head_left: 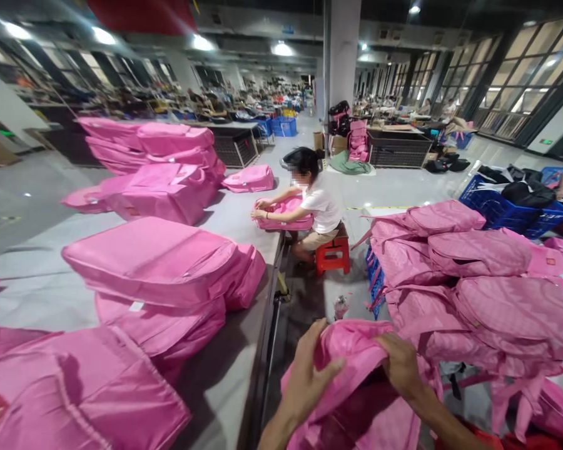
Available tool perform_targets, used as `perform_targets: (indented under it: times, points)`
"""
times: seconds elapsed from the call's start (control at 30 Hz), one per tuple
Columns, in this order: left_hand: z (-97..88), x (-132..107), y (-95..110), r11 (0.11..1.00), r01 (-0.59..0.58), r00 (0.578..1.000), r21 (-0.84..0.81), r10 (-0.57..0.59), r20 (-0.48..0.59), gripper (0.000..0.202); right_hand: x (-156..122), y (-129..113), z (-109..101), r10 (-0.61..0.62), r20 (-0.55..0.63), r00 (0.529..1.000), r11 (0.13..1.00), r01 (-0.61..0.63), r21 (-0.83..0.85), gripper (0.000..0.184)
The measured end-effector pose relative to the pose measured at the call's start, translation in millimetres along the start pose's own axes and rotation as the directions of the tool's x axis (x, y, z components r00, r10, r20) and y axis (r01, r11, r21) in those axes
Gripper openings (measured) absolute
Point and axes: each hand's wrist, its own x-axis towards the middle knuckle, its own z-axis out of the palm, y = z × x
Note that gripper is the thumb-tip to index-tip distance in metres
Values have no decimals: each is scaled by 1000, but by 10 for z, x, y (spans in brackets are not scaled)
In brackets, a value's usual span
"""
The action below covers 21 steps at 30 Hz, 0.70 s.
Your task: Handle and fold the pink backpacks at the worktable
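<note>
A soft pink bag [356,387] is held low in the picture, at about six o'clock. It is gripped from both sides. The left hand [309,375] is laid on the bag's left side, with the fingers spread and bent over the cloth and the thumb stuck out to the right. The right hand [401,365] is closed over the bag's top edge, and the cloth is pinched under its fingers. The bag's dark inside can be seen between the two hands.

A long grey table [225,375] is seen at nine o'clock from the bag, just beside it. Flat pink bags are piled on it: one pile [164,275] is near the hands, and another pile [154,169] is far back at eleven o'clock.

At three o'clock, a big heap of pink bags [473,281] is stacked up close to the held bag. A blue crate [497,212] with dark things in it is found behind that heap.

At twelve o'clock, well apart from the hands, another person [321,203] is seated on a red stool [333,253]. A pink bag [284,212] on the table edge is touched by that person's hands.
</note>
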Motion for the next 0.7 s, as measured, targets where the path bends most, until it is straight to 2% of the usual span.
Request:
perform_targets:
  times: [0.07,0.1,0.17,0.27,0.37,0.4,0.43,0.5,0.6,0.67,0.7]
  points:
    - [278,32,-192,936,-188,978,297,207,-34,118,72,212,-39,20,-42,999,996,-24,-90,24]
    - [400,89,-278,868,-274,947,413,318,-39,118,120,307,-39,34,-55,998,993,-40,-113,30]
    - [571,284,-419,776,-332,892,536,443,-90,104,208,473,8,77,-59,995,989,-84,-124,46]
    - [626,677,-546,716,-379,821,586,553,-145,86,273,685,178,177,29,984,981,-174,-85,34]
    - [551,998,-644,683,-431,750,589,634,-187,77,330,888,387,254,163,953,966,-260,12,20]
    - [516,1076,-689,696,-430,740,576,637,-217,74,377,955,447,283,209,936,954,-297,43,18]
    - [475,1147,-740,725,-413,750,551,614,-246,70,448,1020,500,323,275,906,933,-353,67,15]
    - [372,1291,-845,819,-352,819,454,504,-275,64,672,1150,589,400,440,804,871,-483,91,30]
    - [173,1584,-910,957,-196,945,215,243,-219,55,1143,1367,721,393,693,605,799,-597,68,82]
    - [44,1833,-832,998,-48,984,32,53,-170,53,1434,1539,852,344,812,471,773,-633,39,106]
    - [-8,1963,-757,997,44,988,-59,-52,-143,55,1544,1632,940,321,867,381,745,-667,17,111]
